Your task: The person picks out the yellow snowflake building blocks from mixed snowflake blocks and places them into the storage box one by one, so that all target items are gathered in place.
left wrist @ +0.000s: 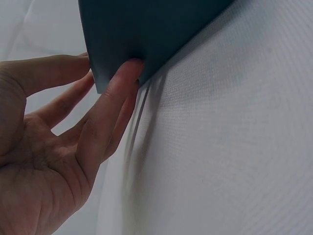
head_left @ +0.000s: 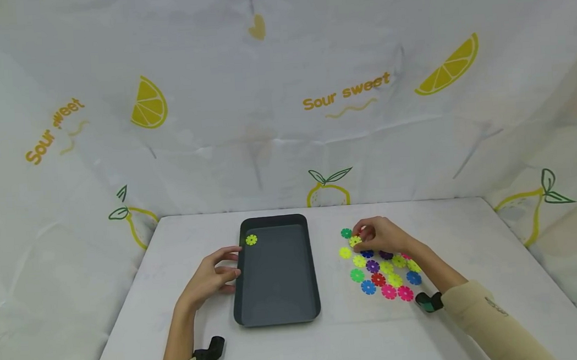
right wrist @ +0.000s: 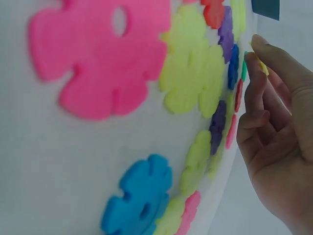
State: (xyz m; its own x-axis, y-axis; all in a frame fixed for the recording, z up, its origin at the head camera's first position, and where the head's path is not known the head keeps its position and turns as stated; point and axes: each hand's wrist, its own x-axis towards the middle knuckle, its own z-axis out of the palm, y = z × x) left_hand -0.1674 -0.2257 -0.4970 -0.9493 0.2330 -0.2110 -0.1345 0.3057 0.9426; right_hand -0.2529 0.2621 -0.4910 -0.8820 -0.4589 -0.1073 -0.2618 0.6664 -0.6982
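My right hand (head_left: 382,236) pinches a yellow flower-shaped disc (head_left: 355,241) between thumb and index finger, over the far side of a spread of flower discs. In the right wrist view, only the thin edge of that held disc (right wrist: 263,65) shows between the fingertips. My left hand (head_left: 210,277) is at the left side of a dark grey rectangular tray (head_left: 279,318). Its fairly straight fingers touch the tray's outer wall (left wrist: 146,29) and rim in the left wrist view. One yellow disc (head_left: 251,240) lies inside the tray, at its far left corner.
Right of the tray, several discs lie flat on the white table (head_left: 338,342), among them a green disc (head_left: 357,275), a blue disc (head_left: 368,287), a red disc (head_left: 378,279) and a pink disc (head_left: 405,293). A lemon-print curtain (head_left: 218,168) hangs behind the table.
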